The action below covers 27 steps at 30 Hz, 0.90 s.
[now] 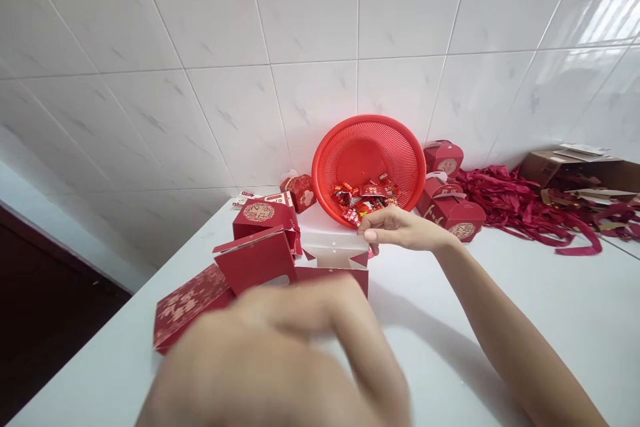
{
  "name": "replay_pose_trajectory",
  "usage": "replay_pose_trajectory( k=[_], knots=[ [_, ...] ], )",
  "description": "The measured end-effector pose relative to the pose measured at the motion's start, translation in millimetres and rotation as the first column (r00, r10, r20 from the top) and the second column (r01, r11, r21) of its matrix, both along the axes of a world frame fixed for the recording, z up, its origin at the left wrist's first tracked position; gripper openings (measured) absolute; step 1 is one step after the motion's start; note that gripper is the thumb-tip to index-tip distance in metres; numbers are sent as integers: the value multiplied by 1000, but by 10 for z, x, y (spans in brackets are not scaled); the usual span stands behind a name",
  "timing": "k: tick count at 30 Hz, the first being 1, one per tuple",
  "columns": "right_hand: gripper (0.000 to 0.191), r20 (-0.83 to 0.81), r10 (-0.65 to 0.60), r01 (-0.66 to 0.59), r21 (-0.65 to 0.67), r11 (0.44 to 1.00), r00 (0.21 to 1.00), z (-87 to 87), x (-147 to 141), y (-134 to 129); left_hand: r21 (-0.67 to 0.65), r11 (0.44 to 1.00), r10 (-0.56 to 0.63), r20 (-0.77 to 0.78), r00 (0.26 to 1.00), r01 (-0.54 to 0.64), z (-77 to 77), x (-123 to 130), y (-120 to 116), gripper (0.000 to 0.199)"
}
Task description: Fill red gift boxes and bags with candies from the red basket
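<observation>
An open red gift box (333, 273) stands on the white table, its pale inside and raised flaps facing up. My right hand (395, 228) is just beyond its right side, in front of the red basket (323, 180). The thumb and fingers of that hand are curled together; whatever they may pinch is too small to make out. Wrapped candies (367, 197) lie in the lower part of the tilted basket. Large and blurred, my left hand (280, 353) fills the near foreground with bent fingers. It covers part of the open box, and its fingertips do not show clearly.
Left of the open box are several red boxes, including a patterned one (193, 307) and one with a gold emblem (265, 217). Handled red boxes (450, 207), dark red ribbons (515, 207) and a cardboard carton (555, 167) line the right. A tiled wall (315, 27) rises behind.
</observation>
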State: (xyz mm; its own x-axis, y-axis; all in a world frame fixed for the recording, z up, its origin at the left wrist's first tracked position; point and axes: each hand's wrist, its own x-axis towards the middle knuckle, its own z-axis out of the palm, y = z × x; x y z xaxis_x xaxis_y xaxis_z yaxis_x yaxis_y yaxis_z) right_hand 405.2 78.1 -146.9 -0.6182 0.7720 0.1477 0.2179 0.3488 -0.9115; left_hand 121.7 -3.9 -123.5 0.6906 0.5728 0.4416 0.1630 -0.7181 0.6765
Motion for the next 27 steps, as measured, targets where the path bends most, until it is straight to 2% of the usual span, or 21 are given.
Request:
replay_pose_trajectory(
  k=[3, 5, 6, 7, 9, 10, 12, 16, 22, 25, 27],
  knots=[
    [49, 0, -144, 144, -7, 990, 990, -153, 32, 153, 17, 985, 168, 75, 983, -170, 181, 186, 275, 24],
    [41, 101, -315, 314, 21, 949, 944, -334, 17, 285, 34, 970, 242, 7, 970, -242, 223, 284, 519, 27],
    [35, 197, -415, 413, 53, 909, 888, -438, -8, 345, 37, 966, 257, -58, 965, -255, 218, 315, 633, 27],
    [30, 322, -524, 519, 109, 848, 788, -542, -45, 394, 26, 961, 275, -113, 955, -274, 200, 335, 733, 28],
    [25, 504, -626, 615, 215, 758, 595, -734, -143, 450, -18, 959, 273, -214, 938, -283, 145, 341, 870, 27],
    [23, 558, -633, 630, 233, 741, 537, -813, -197, 458, -42, 959, 261, -250, 933, -279, 118, 334, 908, 27],
    [20, 594, -636, 636, 254, 729, 493, -931, -288, 452, -83, 961, 228, -293, 928, -262, 79, 313, 940, 30],
    [24, 552, -628, 634, 214, 743, 549, -1040, -324, 463, -170, 958, 169, -319, 933, -231, 60, 297, 954, 36],
    [22, 403, -461, 508, -11, 861, 790, -1054, -96, 566, -288, 942, 91, -272, 958, -171, 72, 304, 999, 36],
    [24, 174, -398, 427, -188, 885, 901, -978, 56, 585, -307, 938, 81, -250, 965, -158, 67, 321, 1011, 33],
    [33, -52, -406, 373, -300, 878, 912, -925, 152, 586, -307, 936, 96, -253, 963, -174, 45, 359, 1013, 32]
  ],
)
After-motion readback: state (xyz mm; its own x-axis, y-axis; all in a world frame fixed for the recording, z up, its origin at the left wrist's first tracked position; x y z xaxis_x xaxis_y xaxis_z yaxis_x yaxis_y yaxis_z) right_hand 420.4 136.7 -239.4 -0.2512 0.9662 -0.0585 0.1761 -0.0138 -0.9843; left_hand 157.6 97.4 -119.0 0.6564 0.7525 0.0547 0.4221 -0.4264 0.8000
